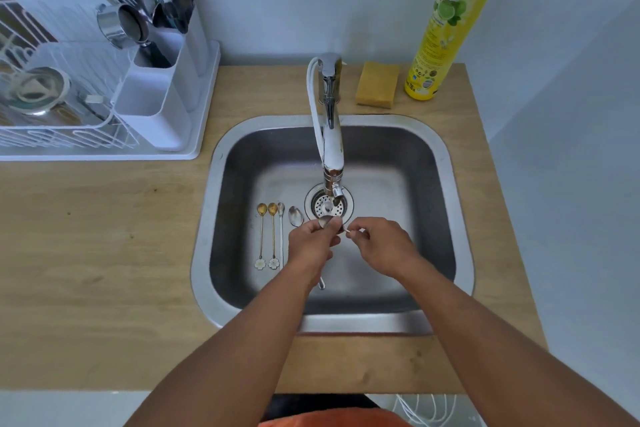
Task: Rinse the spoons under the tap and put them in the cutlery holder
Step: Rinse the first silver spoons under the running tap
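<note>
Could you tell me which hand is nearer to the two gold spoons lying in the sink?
Left. The left hand is just right of the gold spoons; the right hand is farther right, beyond the left.

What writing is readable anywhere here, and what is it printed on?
"700": near the base of the yellow-green dish soap bottle, followed by small letters too blurred to be sure of.
Brand name in white non-Latin script near the bottle's top: I cannot read it reliably.
Fine print down the bottle: too small to read.
No other writing is visible.

Head cam, steep down-fwd over sink, close, wide-angle.
</note>
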